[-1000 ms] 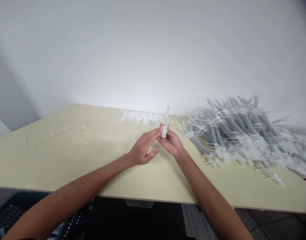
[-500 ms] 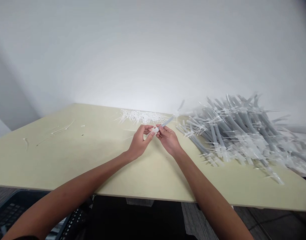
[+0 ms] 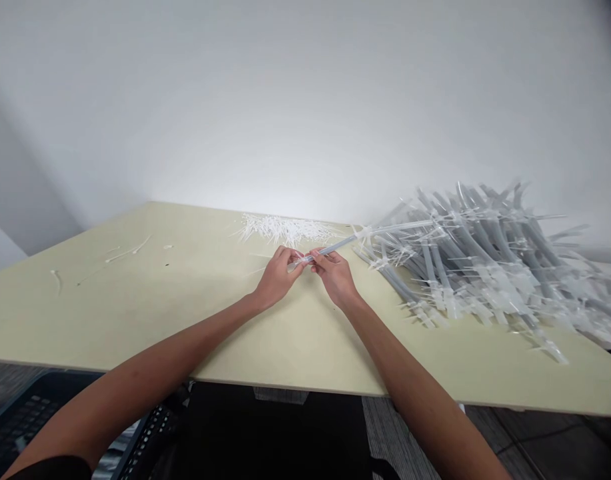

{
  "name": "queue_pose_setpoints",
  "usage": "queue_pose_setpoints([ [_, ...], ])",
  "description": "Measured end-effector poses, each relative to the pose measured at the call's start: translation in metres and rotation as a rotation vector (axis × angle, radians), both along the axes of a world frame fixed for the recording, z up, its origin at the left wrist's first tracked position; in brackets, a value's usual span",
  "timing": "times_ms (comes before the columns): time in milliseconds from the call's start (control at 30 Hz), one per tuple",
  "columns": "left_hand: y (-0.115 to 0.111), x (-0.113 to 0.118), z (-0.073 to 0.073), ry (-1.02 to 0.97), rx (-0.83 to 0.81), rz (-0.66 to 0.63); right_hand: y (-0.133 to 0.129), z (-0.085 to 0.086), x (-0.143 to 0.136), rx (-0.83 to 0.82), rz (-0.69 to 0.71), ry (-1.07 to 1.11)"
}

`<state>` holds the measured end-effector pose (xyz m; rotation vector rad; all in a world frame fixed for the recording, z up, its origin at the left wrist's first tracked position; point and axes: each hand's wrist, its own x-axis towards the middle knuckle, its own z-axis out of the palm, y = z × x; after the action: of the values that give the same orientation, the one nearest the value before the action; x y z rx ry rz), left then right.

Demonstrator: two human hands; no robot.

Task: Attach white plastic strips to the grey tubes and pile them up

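Both hands meet over the middle of the table, pinching the near end of a grey tube (image 3: 338,245). My left hand (image 3: 280,277) has thumb and fingers closed on its whitish tip, and thin strands stick out to the left. Just right of it, my right hand (image 3: 335,275) grips the tube between thumb and fingers. From there the tube slants up to the right, where a white tie or fitting (image 3: 364,233) sits on it, and its far part overlaps the pile. Fine detail between the fingertips is hidden.
A large pile of grey tubes with clear plastic ends (image 3: 485,253) covers the right side. Thin white ties (image 3: 285,230) lie heaped near the wall. Loose ties (image 3: 130,252) lie on the left of the pale table (image 3: 135,313). Below the left edge is a dark basket (image 3: 30,407).
The held tube has swung to a flatter slant, its far end now stretching right over the pile. Both hands stay close together, with the fingers slightly shifted. The view has shifted a little.
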<state>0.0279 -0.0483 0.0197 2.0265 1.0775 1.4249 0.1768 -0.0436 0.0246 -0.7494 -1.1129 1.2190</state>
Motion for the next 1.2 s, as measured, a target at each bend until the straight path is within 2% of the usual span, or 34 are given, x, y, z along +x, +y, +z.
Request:
queue_pose_setpoints([
  [500, 0.005, -0.004, 0.001, 0.051, -0.047, -0.025, 0.001, -0.001, 0.0, 0.044, 0.004, -0.04],
  [867, 0.01, -0.005, 0.001, -0.01, -0.172, -0.098, 0.004, -0.006, 0.003, 0.053, 0.04, -0.023],
  [1200, 0.017, -0.011, 0.001, 0.027, -0.276, -0.149, 0.003, -0.004, 0.003, 0.056, 0.039, -0.088],
])
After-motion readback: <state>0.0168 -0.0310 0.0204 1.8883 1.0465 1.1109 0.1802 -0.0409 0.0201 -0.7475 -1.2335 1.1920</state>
